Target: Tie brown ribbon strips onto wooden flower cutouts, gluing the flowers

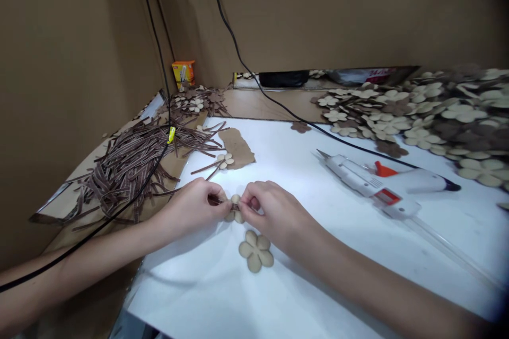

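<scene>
My left hand (194, 206) and my right hand (270, 212) meet over the white sheet (302, 270), both with fingers pinched. Between them they hold a tan flower-shaped cutout (235, 211) with a short brown striped ribbon strip (218, 201) laid across it. A second tan flower cutout (256, 250) lies flat on the sheet just in front of my right hand.
A white glue gun (377, 185) lies to the right, its black cord (254, 79) running up the back wall. A heap of brown ribbon strips (135, 161) sits left. Several tan and brown flower cutouts (437, 116) pile at the right. An orange box (183, 73) stands in the corner.
</scene>
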Demonstrator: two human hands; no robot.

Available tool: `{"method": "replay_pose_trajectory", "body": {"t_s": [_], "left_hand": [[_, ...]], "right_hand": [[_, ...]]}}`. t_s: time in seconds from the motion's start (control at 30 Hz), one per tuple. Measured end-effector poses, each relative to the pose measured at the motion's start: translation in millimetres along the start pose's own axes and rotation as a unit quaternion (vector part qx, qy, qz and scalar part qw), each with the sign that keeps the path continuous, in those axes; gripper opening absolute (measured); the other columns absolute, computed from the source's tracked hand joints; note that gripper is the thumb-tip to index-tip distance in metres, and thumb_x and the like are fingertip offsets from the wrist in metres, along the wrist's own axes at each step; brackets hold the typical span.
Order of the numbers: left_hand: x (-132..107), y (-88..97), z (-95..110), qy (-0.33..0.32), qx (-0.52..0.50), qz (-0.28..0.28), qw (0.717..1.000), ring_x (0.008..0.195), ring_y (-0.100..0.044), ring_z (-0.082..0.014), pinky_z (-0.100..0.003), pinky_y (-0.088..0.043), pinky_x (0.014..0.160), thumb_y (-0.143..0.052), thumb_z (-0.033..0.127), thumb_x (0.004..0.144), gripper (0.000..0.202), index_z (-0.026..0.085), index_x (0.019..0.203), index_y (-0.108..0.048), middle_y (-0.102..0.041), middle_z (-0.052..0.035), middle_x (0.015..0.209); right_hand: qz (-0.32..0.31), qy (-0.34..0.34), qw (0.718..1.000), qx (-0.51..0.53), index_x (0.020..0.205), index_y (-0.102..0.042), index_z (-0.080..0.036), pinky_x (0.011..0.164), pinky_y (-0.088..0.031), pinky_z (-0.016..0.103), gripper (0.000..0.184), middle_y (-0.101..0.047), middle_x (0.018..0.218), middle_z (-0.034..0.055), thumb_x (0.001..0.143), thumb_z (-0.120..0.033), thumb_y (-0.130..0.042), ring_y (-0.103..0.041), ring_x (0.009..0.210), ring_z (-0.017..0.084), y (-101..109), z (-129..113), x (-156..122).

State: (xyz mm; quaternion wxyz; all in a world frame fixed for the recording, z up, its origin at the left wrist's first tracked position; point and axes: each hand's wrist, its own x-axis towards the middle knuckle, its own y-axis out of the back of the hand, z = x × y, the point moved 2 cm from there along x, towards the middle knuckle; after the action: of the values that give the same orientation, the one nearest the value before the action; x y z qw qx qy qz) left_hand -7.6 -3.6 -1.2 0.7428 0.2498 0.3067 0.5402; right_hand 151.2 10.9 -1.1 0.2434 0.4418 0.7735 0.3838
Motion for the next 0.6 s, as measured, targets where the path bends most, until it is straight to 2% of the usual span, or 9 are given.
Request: {"method": "replay_pose_trajectory", "body": {"t_s": [0.37, 0.6], "left_hand": [[-2.0, -2.1, 2.6, 0.005, 0.015, 0.053, 0.998, 0.058, -0.049, -0.0139, -0.021, -0.034, 0.053, -0.057, 0.029, 0.065, 0.016, 0.018, 0.054, -0.061, -0.059, 0.0014, 0.053], [-6.3, -3.8, 7.7, -0.003, 0.076, 0.071, 0.995, 0.062, -0.051, -0.0146, -0.022, -0.034, 0.057, -0.055, 0.028, 0.067, 0.016, 0.019, 0.054, -0.054, -0.06, 0.002, 0.056]], "right_hand": [[0.005, 0.001, 1.0, 0.004, 0.061, -0.044, -0.021, 0.056, -0.036, 0.025, 0.011, -0.055, 0.066, 0.0003, 0.071, -0.017, -0.047, -0.049, 0.07, 0.016, -5.6, 0.1, 0.7], [0.007, 0.009, 1.0, 0.015, 0.059, -0.045, -0.021, 0.055, -0.035, 0.024, 0.011, -0.056, 0.064, 0.0004, 0.069, -0.017, -0.049, -0.05, 0.069, 0.016, -5.3, -0.4, 0.7]]}}
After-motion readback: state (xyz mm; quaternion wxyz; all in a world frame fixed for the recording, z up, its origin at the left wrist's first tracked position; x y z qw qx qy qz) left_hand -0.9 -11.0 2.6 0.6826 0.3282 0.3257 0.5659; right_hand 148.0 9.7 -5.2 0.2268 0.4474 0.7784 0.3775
